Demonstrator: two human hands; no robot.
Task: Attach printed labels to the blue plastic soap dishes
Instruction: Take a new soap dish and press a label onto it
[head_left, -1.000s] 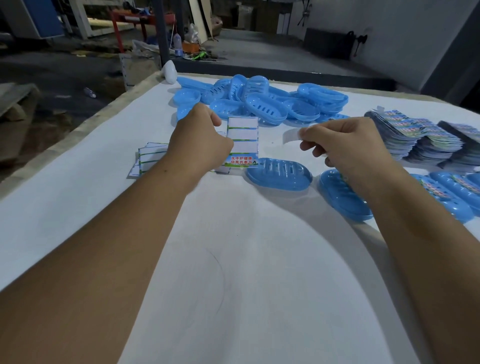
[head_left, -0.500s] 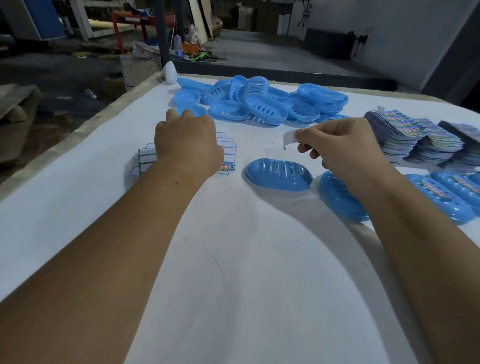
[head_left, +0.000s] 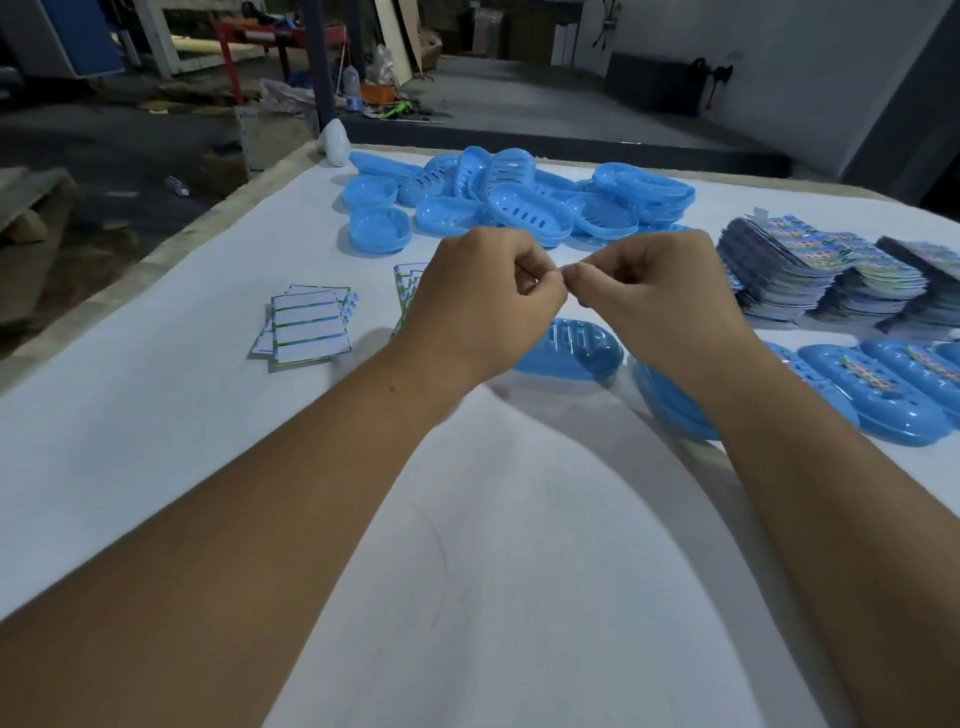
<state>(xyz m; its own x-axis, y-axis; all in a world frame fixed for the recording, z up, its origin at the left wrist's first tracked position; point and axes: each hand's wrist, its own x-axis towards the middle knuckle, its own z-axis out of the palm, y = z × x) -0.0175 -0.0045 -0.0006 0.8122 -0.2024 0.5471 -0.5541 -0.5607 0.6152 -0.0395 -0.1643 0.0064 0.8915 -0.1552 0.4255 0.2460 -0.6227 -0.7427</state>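
Since half a second ago the left hand (head_left: 483, 301) has left the sheets (head_left: 311, 327) to join the right hand (head_left: 654, 296), both pinching a barely visible label above the mid-frame soap dish (head_left: 576, 348), where it could stick crooked.

Bare forearms at the work table

The left hand (head_left: 483, 306) and right hand (head_left: 660, 301) wore no gloves, rings or watch; no sleeves showed.
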